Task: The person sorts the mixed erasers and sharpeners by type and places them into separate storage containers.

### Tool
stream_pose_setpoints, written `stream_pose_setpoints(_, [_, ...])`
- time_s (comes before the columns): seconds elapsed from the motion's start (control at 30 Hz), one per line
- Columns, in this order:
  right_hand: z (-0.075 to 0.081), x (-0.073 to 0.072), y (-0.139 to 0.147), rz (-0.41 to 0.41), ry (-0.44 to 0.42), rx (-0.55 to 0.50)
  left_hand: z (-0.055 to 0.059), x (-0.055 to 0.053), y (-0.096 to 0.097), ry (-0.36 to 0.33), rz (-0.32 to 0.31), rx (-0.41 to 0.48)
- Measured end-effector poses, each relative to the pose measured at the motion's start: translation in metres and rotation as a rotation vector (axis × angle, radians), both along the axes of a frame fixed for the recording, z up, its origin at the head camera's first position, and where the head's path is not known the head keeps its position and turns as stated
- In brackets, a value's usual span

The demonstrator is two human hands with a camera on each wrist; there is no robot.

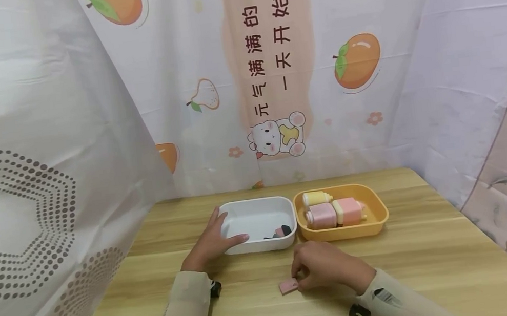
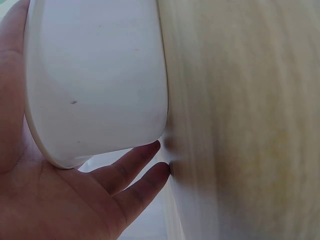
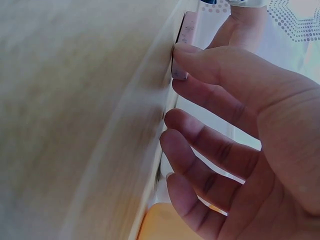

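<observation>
On the table, a small flat pink rectangular block (image 1: 288,285) with faint dark marks is pinched by the thumb and a finger of my right hand (image 1: 322,266). The other fingers curl loosely beside it, as the right wrist view shows. My left hand (image 1: 212,240) holds the left end of a white tray (image 1: 258,246), thumb over the front rim and fingers round the far side. In the left wrist view, the palm lies against the tray's rim. Several small pieces (image 1: 282,231), black, pink and greenish, lie in the tray's front right corner.
A yellow tray (image 1: 378,217) stands right beside the white one. In it lie a yellow bottle-shaped item (image 1: 315,198), a pale pink one (image 1: 322,216) and a coral-pink one (image 1: 349,211). A printed curtain (image 1: 215,146) hangs behind the wooden table (image 1: 429,242).
</observation>
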State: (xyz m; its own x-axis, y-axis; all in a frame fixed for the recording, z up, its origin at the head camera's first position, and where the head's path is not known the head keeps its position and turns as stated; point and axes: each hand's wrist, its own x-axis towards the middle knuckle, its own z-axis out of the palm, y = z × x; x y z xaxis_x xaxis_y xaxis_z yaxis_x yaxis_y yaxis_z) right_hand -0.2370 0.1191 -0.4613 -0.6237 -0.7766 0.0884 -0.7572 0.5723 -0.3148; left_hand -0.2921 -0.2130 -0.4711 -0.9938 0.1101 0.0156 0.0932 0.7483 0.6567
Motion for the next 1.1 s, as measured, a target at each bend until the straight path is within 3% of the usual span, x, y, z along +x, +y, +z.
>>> stream_pose_setpoints(0.27, [0.0005,0.0002,0.0048,-0.005,-0.017,-0.009,0.0022,0.0022,0.0062,-0.006,0.009,0.045])
stream_pose_setpoints(0.7, [0.0055,0.0017,0.0024,0.002,-0.031,-0.037,0.001,0.0024,0.0036,-0.022,0.044,0.027])
stream_pose_setpoints(1.1, [0.0022,-0.0029,0.0035,0.001,-0.023,-0.069,0.002,0.0019,0.0044,-0.021,0.04,0.009])
